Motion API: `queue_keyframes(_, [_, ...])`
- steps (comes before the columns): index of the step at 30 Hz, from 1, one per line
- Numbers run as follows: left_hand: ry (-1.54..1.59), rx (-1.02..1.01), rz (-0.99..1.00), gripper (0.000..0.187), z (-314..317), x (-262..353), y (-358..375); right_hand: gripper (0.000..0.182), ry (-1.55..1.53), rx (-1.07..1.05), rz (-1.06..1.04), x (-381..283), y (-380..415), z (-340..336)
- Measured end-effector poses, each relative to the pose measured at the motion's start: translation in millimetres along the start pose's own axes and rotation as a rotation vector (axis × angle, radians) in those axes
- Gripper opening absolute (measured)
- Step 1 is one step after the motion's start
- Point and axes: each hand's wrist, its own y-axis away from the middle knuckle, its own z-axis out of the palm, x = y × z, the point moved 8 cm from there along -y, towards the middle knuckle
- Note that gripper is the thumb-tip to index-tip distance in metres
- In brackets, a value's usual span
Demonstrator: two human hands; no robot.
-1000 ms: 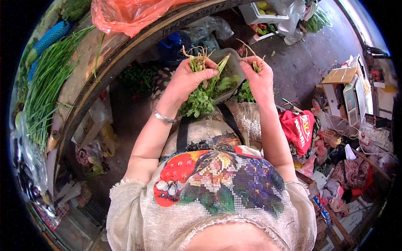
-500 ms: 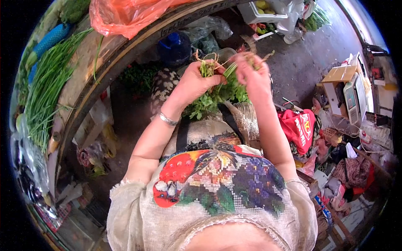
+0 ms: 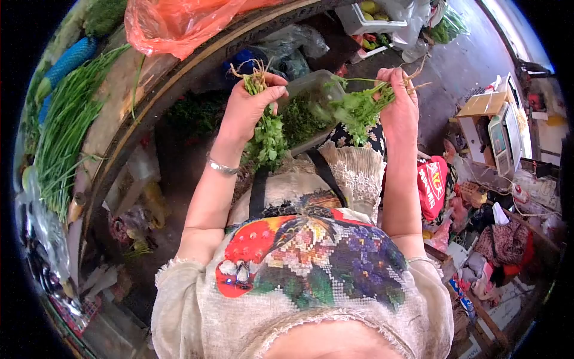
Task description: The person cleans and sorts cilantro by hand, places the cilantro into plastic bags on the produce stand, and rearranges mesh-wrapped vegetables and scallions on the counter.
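My left hand (image 3: 248, 107) is closed around a bunch of leafy green herbs (image 3: 266, 142), its pale roots sticking up above my thumb and the leaves hanging toward my lap. My right hand (image 3: 399, 102) pinches a smaller bunch of herbs (image 3: 362, 109), roots pointing up and right, leaves spread to the left. Between and behind the two hands lies a clear plastic container (image 3: 326, 87) with darker greens (image 3: 299, 118) in it.
A wooden table edge (image 3: 119, 134) curves along the left, bearing long green stalks (image 3: 66, 131) and an orange plastic bag (image 3: 179, 27). A white crate (image 3: 373, 25) stands beyond my hands. At right are a scale (image 3: 499, 143) and a red bag (image 3: 431, 185).
My hands have moved apart, the left one leftward and the right one rightward, each with its own bunch. The container between them is now more visible.
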Motion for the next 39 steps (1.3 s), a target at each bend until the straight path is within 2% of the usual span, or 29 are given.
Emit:
queue_keyframes(1, [0.083,0.014,0.001,0.015,-1,1,-1,0.017,-0.002,-0.005,0.002,1,-1,0])
queue_keyframes(3, [0.192,-0.052,-0.001,0.017,4,3,-2,0.018,0.261,-0.196,-0.046,5,2,15])
queue_keyframes(4, [0.231,-0.069,-0.008,0.016,9,6,-1,0.019,0.158,-0.28,0.022,15,6,24])
queue_keyframes(5, [0.271,-0.088,-0.016,0.015,14,9,1,0.019,0.319,-0.323,-0.048,17,8,32])
queue_keyframes(7, [0.31,-0.102,-0.035,0.016,19,8,2,0.018,0.307,-0.335,0.181,35,26,44])
queue_keyframes(8, [0.371,-0.136,-0.05,0.016,23,7,3,0.014,0.349,-0.427,0.217,39,33,55])
queue_keyframes(9, [0.431,-0.17,-0.064,0.017,26,6,3,0.017,0.431,-0.371,0.283,47,41,56])
queue_keyframes(11, [0.446,-0.186,-0.077,0.024,28,3,5,0.019,0.404,-0.427,0.36,67,49,60])
queue_keyframes(13, [0.499,-0.143,-0.063,0.033,29,1,7,0.031,0.4,-0.432,0.452,77,60,64])
queue_keyframes(14, [0.495,-0.194,-0.057,0.046,28,-2,6,0.032,0.37,-0.477,0.474,77,65,71])
queue_keyframes(15, [0.497,-0.195,-0.059,0.046,29,-3,7,0.034,0.339,-0.519,0.496,77,69,77])
queue_keyframes(18, [0.518,-0.173,-0.009,0.062,27,-3,8,0.034,0.422,-0.494,0.471,75,66,76])
queue_keyframes(21, [0.565,-0.197,-0.028,0.061,33,-8,7,0.029,0.458,-0.449,0.456,71,64,73])
queue_keyframes(23, [0.543,-0.217,-0.057,0.057,35,-13,7,0.026,0.468,-0.303,0.459,65,61,65])
queue_keyframes(25, [0.645,-0.213,-0.171,0.044,42,-20,9,0.024,0.484,-0.29,0.45,65,59,61])
queue_keyframes(27, [0.624,-0.19,-0.166,0.038,44,-21,9,0.024,0.376,-0.306,0.429,63,59,65])
queue_keyframes(31, [0.507,-0.079,-0.161,0.028,36,-26,7,0.018,0.428,-0.276,0.402,68,48,47])
queue_keyframes(33, [0.219,-0.034,-0.047,0.025,29,-21,6,0.017,0.344,-0.252,0.332,57,40,45])
queue_keyframes(35, [0.225,-0.057,-0.046,0.027,31,-28,6,0.016,0.306,-0.246,0.327,51,37,45])
queue_keyframes(39, [0.199,-0.092,-0.093,0.019,44,-26,13,0.016,0.387,-0.272,0.312,43,38,59])
